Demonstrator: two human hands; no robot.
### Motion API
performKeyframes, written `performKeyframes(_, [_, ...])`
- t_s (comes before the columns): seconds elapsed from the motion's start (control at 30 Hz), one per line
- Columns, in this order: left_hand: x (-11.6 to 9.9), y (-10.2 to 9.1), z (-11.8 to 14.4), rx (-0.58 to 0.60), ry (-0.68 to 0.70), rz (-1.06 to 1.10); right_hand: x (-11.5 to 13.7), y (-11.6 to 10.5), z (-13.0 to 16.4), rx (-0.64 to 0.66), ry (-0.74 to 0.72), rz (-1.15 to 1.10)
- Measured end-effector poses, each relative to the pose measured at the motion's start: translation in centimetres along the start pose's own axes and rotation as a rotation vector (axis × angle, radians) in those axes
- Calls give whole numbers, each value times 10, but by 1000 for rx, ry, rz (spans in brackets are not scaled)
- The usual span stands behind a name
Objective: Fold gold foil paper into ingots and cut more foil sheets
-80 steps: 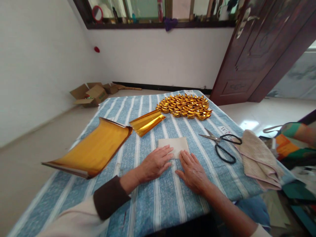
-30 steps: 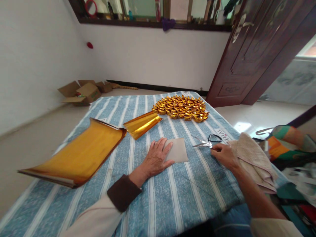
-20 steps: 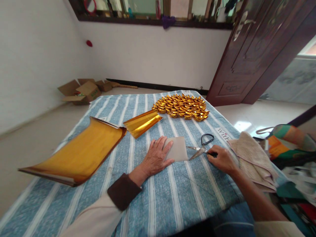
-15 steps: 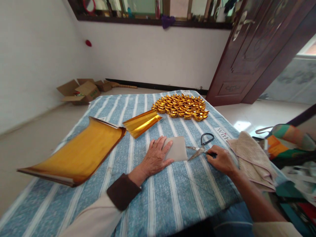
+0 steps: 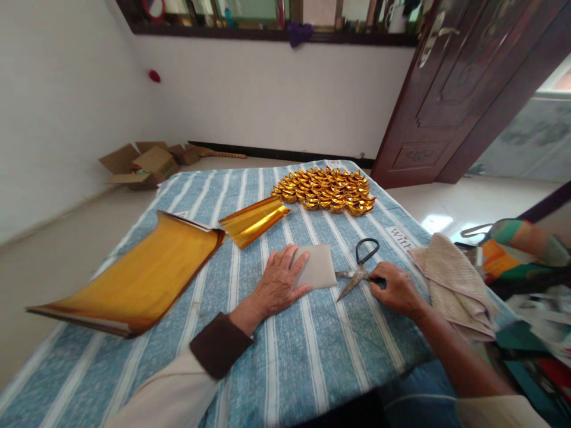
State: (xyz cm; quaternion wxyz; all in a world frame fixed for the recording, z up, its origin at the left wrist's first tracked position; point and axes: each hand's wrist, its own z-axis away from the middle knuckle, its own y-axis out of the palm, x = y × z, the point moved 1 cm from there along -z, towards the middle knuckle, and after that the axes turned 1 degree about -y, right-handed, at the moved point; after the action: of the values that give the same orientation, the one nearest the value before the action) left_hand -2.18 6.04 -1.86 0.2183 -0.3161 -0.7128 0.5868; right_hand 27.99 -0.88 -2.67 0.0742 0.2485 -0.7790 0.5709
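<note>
My left hand (image 5: 282, 276) lies flat with its fingers apart on the left part of a pale grey-white sheet (image 5: 317, 267). At the sheet's right edge is a pair of scissors (image 5: 358, 274) with black handles and worn blades spread apart. My right hand (image 5: 398, 288) is closed round one of its handle loops; the other loop stands free above. Beyond my left hand lies a curled strip of shiny gold foil (image 5: 256, 221). A large curved stack of gold sheets (image 5: 143, 267) rests to the left of it.
Many folded gold foil ingots (image 5: 325, 189) cluster at the table's far end. A beige cloth (image 5: 452, 285) lies on the right side of the striped tablecloth (image 5: 276, 380). Open cardboard boxes (image 5: 154, 165) stand on the floor, and a brown door (image 5: 439, 95) is at the right.
The scissors have turned and their blades are spread wider, with the lower blade swung down away from the sheet. My left hand stays on the sheet. The whole view has shifted slightly.
</note>
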Motion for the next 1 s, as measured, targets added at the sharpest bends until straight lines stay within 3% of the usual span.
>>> performKeyframes(0.4, [-1, -9, 3, -252, 208, -26, -1, 2, 1, -6, -61, 14])
performKeyframes(0.6, [-2, -12, 5, -315, 268, -6, 1, 2, 1, -2, -57, 16])
performKeyframes(0.73, [0, -10, 5, -314, 207, -11, 3, 1, 0, -2, -64, 28])
performKeyframes(1.0, [-6, -12, -1, -185, 39, -149, 6, 0, -6, 5, -78, 41])
